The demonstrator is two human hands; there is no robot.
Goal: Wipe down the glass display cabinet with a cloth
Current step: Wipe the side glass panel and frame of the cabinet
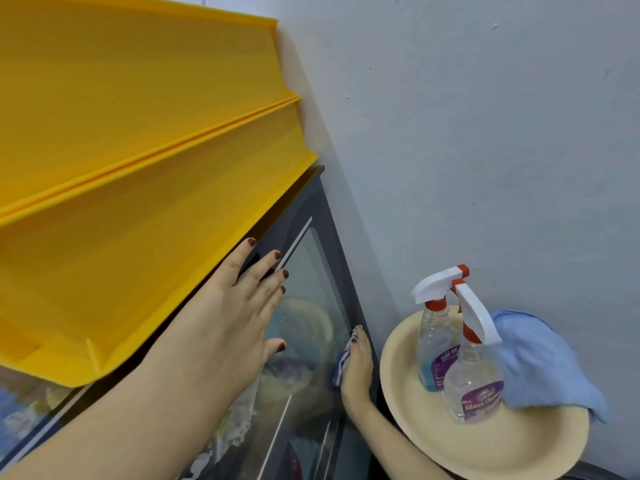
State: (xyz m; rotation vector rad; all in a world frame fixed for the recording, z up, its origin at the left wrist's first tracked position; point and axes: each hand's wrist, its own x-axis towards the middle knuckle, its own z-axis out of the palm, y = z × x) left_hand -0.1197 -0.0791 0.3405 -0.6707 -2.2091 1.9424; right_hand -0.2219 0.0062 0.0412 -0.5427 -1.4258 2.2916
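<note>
Fingers [358, 341] press striped cloth [343, 362] lengthwise along cabinet frame [341, 271].

A pale grey-white wall [485, 116] fills the right and upper part of the view, its paint marked with small specks and chips. On the left a bright yellow stepped plastic rack [138, 150] reaches the wall. The light is soft and even, without hard shadows.

Yellow tray [138, 168] probably overhangs cabinet [311, 209].
</note>
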